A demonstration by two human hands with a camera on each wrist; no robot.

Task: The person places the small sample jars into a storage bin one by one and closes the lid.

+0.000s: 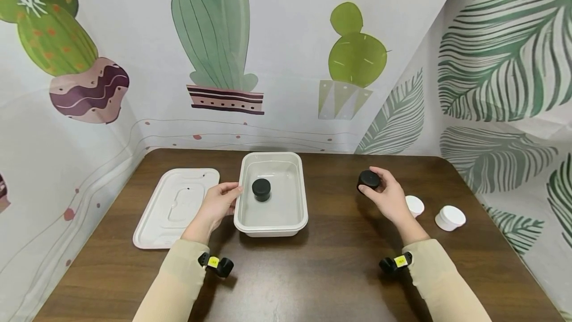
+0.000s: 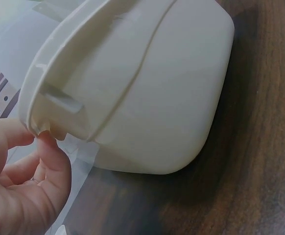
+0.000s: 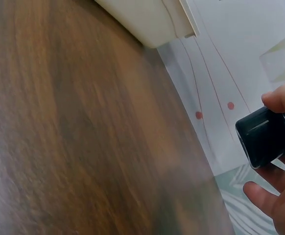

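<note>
In the head view, the left hand (image 1: 221, 204) pinches the rim of the cream plastic box (image 1: 271, 228) at 9 o'clock. One black jar (image 1: 261, 188) stands inside, just off-centre toward 10 o'clock. Well apart at the box's 3 o'clock, the right hand (image 1: 388, 195) grips a second black jar (image 1: 369, 179); two white tubs (image 1: 415, 204) (image 1: 450, 217) lie at that jar's 4 o'clock. The white lid (image 1: 180, 207) is off, at the box's 9 o'clock. The work looks partway: one jar in, three containers outside, box uncovered.

The left wrist view shows thumb and finger pinching the rim.

The right wrist view shows the second jar pinched between thumb and fingers.
</note>
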